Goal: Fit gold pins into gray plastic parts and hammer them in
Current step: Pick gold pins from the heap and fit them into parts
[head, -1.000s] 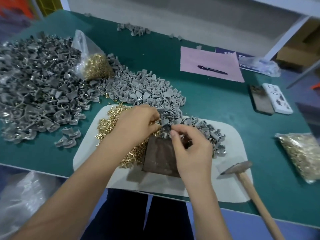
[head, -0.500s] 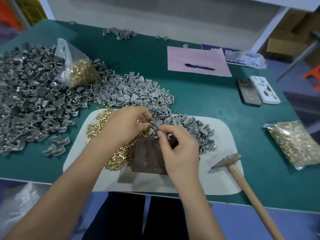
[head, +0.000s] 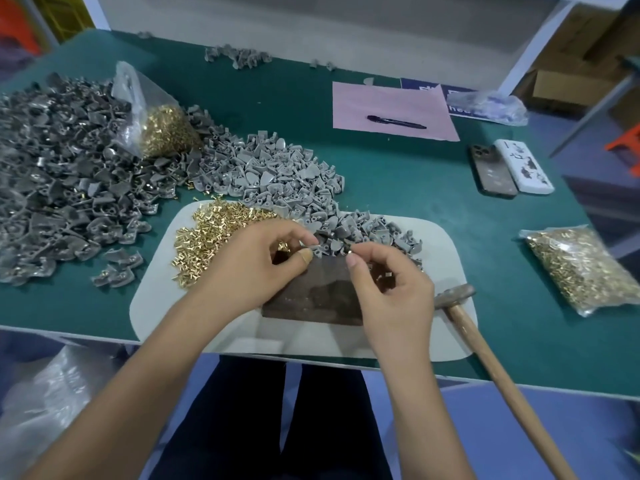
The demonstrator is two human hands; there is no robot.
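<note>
My left hand [head: 258, 263] pinches a gray plastic part [head: 318, 250] between thumb and fingers, at the far edge of a dark metal block [head: 311, 294]. My right hand [head: 388, 285] holds a small gold pin [head: 349, 251] at its fingertips, right beside that part. Loose gold pins [head: 211, 233] lie heaped on the white mat [head: 446, 258] to the left. A pile of gray plastic parts [head: 277, 181] spills onto the mat behind the hands. A wooden-handled hammer [head: 457, 296] rests at the right of the mat.
A big heap of darker gray parts [head: 59, 174] covers the left of the green table, with an open bag of pins [head: 162, 133] on it. Another pin bag [head: 581, 268] lies at the right. Two phones [head: 509, 171], pink paper with a pen [head: 394, 123] sit farther back.
My right hand has drawn slightly away from the left, with the pin now at its fingertips beside the part. The view has shifted a little; the hammer has not moved.
</note>
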